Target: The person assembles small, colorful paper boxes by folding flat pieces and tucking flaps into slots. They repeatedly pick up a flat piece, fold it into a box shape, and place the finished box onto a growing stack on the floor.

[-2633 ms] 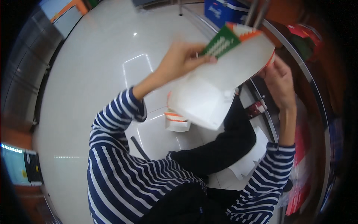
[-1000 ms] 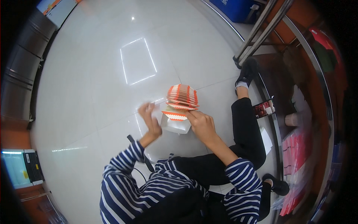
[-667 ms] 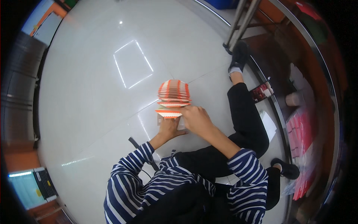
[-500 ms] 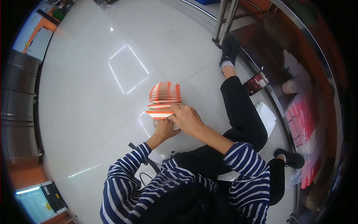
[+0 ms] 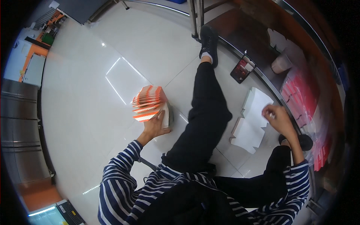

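Note:
A row of nested folded paper trays (image 5: 148,95) with orange zigzag edges stands on the floor, left of my bent leg. My left hand (image 5: 153,125) grips its near end, fingers up against the cream-coloured card and thumb pointing right. Off to the right, my right hand (image 5: 277,116) is at the edge of a small pile of white die-cut card blanks (image 5: 251,120) lying flat. Its fingers are curled together; whether a card edge is between them cannot be made out.
A phone (image 5: 243,69) leans by the metal rail beyond the blanks. Behind the rail are a paper cup (image 5: 281,63) and plastic-wrapped pink-red card stacks (image 5: 300,97). My outstretched leg (image 5: 206,105) lies between the trays and the blanks. Metal stand legs (image 5: 197,18) rise past my shoe.
My right hand has left the paper trays and moved right to the white blanks. My left hand stays at the trays. The whole view has turned toward the right.

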The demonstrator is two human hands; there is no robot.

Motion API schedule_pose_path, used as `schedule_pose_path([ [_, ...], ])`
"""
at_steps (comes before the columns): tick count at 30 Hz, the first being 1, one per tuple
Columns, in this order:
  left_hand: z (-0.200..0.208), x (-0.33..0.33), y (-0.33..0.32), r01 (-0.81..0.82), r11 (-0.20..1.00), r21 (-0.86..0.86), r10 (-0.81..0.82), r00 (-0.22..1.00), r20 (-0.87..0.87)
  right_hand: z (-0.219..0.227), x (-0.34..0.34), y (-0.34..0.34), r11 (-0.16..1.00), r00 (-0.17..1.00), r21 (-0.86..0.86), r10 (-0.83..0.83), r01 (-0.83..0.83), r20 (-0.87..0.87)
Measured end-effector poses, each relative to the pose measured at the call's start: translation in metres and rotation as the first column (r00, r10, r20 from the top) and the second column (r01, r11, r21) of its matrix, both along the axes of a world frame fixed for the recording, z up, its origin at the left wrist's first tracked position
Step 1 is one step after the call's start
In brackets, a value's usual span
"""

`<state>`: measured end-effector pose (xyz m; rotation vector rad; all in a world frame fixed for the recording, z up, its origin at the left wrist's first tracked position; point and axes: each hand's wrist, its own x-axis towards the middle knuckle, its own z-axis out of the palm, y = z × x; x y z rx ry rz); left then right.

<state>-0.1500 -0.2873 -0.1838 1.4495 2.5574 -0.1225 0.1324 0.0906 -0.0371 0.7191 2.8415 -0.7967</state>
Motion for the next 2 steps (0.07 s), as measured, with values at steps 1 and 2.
schedule_pose_path([
  [1, -0.003, -0.002, -0.004, 0.045, 0.999, 0.012, -0.045, 0.999, 0.003, -0.025, 0.020, 0.012, 0.998, 0.984, -0.016, 0.065, -0.064, 0.168],
  [2, -0.002, -0.004, -0.010, 0.082, 0.996, 0.020, -0.082, 0.997, 0.005, -0.036, 0.028, 0.012, 0.983, 0.941, -0.172, -0.009, 0.071, 0.337],
])
